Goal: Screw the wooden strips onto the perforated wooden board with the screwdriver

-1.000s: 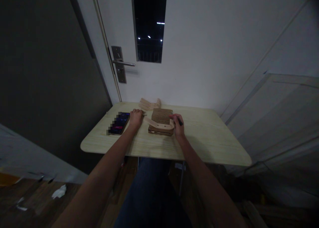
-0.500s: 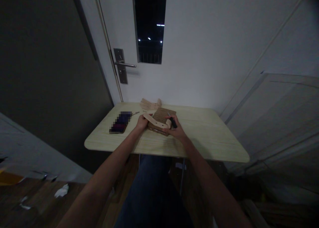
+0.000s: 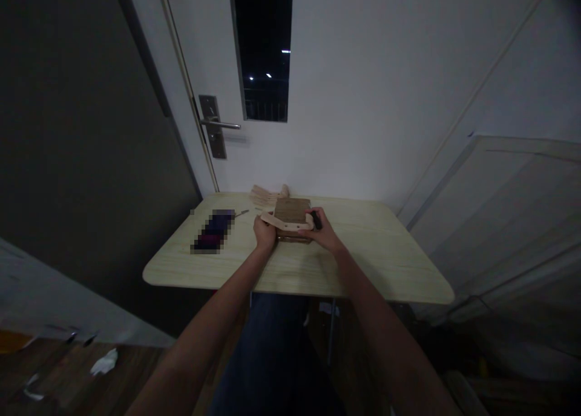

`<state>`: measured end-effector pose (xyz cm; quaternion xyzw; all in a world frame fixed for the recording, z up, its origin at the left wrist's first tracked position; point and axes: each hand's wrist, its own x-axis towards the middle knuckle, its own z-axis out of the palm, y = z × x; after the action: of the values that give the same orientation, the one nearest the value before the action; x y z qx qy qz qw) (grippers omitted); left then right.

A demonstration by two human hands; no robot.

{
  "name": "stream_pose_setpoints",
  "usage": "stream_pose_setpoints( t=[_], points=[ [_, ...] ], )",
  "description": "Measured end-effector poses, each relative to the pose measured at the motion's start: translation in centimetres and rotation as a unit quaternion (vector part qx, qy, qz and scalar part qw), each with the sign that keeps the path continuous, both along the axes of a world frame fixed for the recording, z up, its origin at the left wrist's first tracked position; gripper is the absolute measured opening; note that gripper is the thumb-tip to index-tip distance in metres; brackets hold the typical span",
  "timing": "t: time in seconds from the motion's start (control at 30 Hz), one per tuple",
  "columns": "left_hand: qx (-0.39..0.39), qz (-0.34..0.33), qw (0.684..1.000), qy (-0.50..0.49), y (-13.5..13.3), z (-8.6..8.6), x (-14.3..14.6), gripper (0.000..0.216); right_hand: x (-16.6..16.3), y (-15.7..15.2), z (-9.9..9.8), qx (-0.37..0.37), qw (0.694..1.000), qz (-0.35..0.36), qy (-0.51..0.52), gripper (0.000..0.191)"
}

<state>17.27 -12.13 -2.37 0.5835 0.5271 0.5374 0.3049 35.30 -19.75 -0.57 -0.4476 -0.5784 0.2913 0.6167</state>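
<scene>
A pale curved wooden piece (image 3: 285, 224) lies across the front of a brown wooden block (image 3: 291, 211) on the light table (image 3: 363, 264). My left hand (image 3: 264, 232) is closed on the left end of the curved piece. My right hand (image 3: 323, 234) is closed round its right end, and a small dark tool (image 3: 316, 220) sticks up out of the same hand. Both hands hold the piece just above the table, in front of the block.
More pale wooden pieces (image 3: 267, 194) lie behind the block by the wall. A phone (image 3: 212, 231) rests on the table's left side, with a thin metal bit (image 3: 242, 212) beside it. A door with a lever handle (image 3: 221, 125) stands behind.
My left hand left the spot beside the phone and took the left end of the curved piece. My right hand turned, keeping the dark tool. Both hands drew the piece slightly toward me.
</scene>
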Motion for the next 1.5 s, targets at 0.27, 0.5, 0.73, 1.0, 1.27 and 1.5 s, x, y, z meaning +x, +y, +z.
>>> stream_pose_setpoints(
  t=[0.27,0.5,0.73,1.0,1.27,1.5],
  points=[
    [0.003,0.011,1.000,0.008,-0.1,0.0,-0.1,0.027,0.6,0.8,-0.5,-0.014,1.000,0.005,-0.019,0.061],
    [0.038,0.023,0.999,0.002,0.7,0.6,-1.8,0.024,-0.2,0.9,-0.6,-0.011,1.000,-0.012,-0.015,0.060],
    [0.114,0.028,0.993,0.016,2.1,6.2,-5.3,0.032,-0.1,0.7,1.9,0.017,0.997,-0.069,0.040,0.034],
    [0.221,-0.237,0.832,0.449,-0.9,9.7,-3.0,0.025,-1.6,2.5,3.2,0.001,0.995,-0.089,0.043,0.042],
    [0.205,-0.233,0.790,0.529,-1.8,9.4,-2.7,0.024,-2.9,2.0,3.7,0.014,0.993,-0.105,-0.053,0.027],
    [0.214,-0.263,0.784,0.520,-1.8,9.3,-2.2,0.022,-3.5,2.1,4.0,0.033,0.986,-0.079,-0.141,0.024]
  ],
)
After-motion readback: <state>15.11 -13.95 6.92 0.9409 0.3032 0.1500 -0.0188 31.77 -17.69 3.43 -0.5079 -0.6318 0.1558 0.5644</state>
